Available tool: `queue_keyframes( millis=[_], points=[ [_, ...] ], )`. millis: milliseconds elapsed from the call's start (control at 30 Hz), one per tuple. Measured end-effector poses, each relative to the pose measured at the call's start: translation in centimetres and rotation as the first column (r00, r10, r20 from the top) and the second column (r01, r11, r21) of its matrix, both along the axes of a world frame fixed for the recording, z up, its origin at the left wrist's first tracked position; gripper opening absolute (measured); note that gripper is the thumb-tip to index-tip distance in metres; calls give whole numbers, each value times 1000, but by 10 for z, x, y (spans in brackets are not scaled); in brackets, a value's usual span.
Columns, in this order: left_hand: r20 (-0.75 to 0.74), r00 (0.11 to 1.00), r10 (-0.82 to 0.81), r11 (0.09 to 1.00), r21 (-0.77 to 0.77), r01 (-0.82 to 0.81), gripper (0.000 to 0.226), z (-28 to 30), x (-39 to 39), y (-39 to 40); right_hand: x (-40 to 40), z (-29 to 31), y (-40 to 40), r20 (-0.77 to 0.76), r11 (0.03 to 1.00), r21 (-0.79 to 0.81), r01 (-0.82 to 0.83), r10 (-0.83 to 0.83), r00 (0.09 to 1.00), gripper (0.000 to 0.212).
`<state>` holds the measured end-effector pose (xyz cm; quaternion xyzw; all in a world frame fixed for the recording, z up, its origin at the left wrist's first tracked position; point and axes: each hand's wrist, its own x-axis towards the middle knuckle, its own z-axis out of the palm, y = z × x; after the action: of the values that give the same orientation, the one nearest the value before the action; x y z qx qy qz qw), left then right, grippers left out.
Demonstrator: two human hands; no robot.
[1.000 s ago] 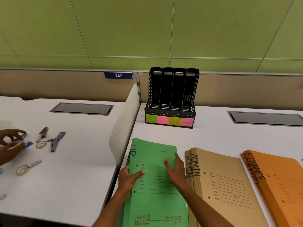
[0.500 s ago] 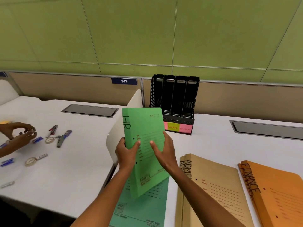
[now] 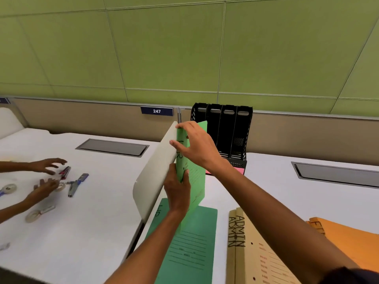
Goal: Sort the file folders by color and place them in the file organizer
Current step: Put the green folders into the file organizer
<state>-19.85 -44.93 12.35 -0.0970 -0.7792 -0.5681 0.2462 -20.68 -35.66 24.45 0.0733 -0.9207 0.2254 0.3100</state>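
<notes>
I hold a green folder (image 3: pixel 194 177) upright in the air, just in front of the black file organizer (image 3: pixel 229 132). My left hand (image 3: pixel 177 189) grips its lower spine edge. My right hand (image 3: pixel 194 146) holds its upper part, fingers over the top edge. The folder hides the organizer's leftmost slot. A second green folder (image 3: pixel 192 249) lies flat on the desk below. To its right lie tan folders marked ADMIN (image 3: pixel 256 255) and an orange folder (image 3: pixel 348 240).
A white divider panel (image 3: pixel 155 173) stands right beside the held folder's left. On the left desk another person's hands (image 3: pixel 46 175) handle tape rolls and small tools. Grey cable hatches (image 3: pixel 112 147) (image 3: pixel 336 174) sit in both desks.
The green folder has risen and turned upright, moving forward toward the organizer. My right hand slid from the folder's middle up to its top edge.
</notes>
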Motion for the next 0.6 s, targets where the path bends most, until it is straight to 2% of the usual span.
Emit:
queue_keyframes(
  millis=[67, 167, 333, 600],
  points=[
    [-65, 998, -13, 999, -36, 10, 10, -1, -18, 2, -13, 1, 2, -52, 999, 9, 36, -36, 998, 47],
    [-112, 993, -29, 999, -44, 24, 12, 3, -43, 8, -29, 4, 4, -92, 999, 12, 45, -44, 995, 52],
    [-164, 980, -113, 993, 1, 115, 24, 11, -72, 18, -55, 8, 13, -140, 999, 4, 49, -48, 989, 55],
    [-153, 958, -242, 966, 51, 253, 37, 2, -118, 27, -93, 5, 23, -228, 998, 11, 66, -61, 972, 51]
  ],
)
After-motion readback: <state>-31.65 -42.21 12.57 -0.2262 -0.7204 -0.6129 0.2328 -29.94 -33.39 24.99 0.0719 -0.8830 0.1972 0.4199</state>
